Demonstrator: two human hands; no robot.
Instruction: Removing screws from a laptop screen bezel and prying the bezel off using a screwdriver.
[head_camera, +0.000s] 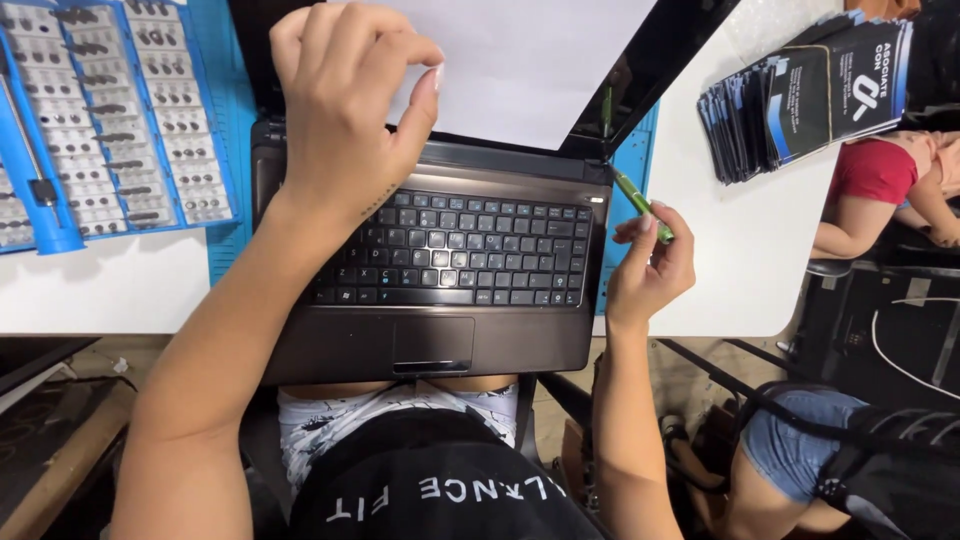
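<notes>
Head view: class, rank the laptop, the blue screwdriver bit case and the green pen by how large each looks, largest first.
1. Laptop
2. Blue screwdriver bit case, partly cut off by the frame
3. Green pen, held in the right hand

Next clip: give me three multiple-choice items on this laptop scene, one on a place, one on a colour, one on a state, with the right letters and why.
1. Where does the blue plastic case of screwdriver bits lie relative to the brown open laptop?
A. at its left
B. at its right
C. on its keyboard

2. What colour is the slim tool in the right hand?
A. red
B. green
C. white

3. What is the left hand doing?
A. resting flat on the white table
B. pinching the white paper sheet over the screen
C. typing on keys

Answers: 1 A, the case sits at the picture's left edge beside the laptop. 2 B, the shaft between the fingers is green. 3 B, thumb and fingers close on the sheet's edge.
</notes>
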